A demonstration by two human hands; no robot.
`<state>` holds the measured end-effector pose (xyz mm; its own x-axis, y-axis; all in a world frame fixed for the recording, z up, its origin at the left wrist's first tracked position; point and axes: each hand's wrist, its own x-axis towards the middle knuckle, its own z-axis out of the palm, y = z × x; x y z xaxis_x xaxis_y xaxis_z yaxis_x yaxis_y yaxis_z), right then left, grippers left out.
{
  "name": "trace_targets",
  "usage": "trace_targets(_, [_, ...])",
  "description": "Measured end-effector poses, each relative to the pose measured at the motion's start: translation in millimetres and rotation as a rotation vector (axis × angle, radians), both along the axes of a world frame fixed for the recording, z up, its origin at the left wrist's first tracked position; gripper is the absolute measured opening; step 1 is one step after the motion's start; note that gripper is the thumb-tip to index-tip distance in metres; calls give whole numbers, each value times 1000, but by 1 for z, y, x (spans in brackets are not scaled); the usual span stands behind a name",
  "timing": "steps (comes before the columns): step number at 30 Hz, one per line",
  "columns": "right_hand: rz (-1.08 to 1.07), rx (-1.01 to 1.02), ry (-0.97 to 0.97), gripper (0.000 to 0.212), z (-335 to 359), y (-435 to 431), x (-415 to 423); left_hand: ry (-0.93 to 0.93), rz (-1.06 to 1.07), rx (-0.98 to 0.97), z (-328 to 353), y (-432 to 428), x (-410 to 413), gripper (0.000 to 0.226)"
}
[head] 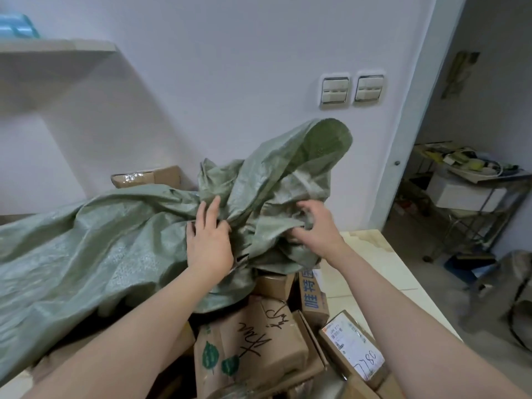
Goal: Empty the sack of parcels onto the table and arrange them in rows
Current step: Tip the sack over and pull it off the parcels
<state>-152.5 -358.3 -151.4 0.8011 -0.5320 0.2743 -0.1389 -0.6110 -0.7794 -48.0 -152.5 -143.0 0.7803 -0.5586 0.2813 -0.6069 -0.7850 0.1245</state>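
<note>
I count one green sack (115, 249) on one counter (371, 249). Of cardboard parcels I am sure of five: one handwritten parcel (253, 344), one labelled parcel (352, 351), one blue-lettered parcel (312, 300), one plain parcel (273, 285) just under the sack, and one far parcel (161, 177) by the wall. More lie at the lower edge, but they are cut off and I cannot count them. There are two grips, the left grip (210, 240) and the right grip (313, 226). On the wall are two switch plates (334, 89) and one shelf (57, 48). In the next room stands one metal rack (472, 197).
</note>
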Motion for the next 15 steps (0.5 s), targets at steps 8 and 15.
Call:
trace_targets(8, [-62, 398, -67, 144, 28, -15, 32, -23, -172, 491, -4, 27, 21, 63])
trace_targets(15, [311, 26, 121, 83, 60, 16, 58, 141, -134, 323, 7, 37, 30, 58])
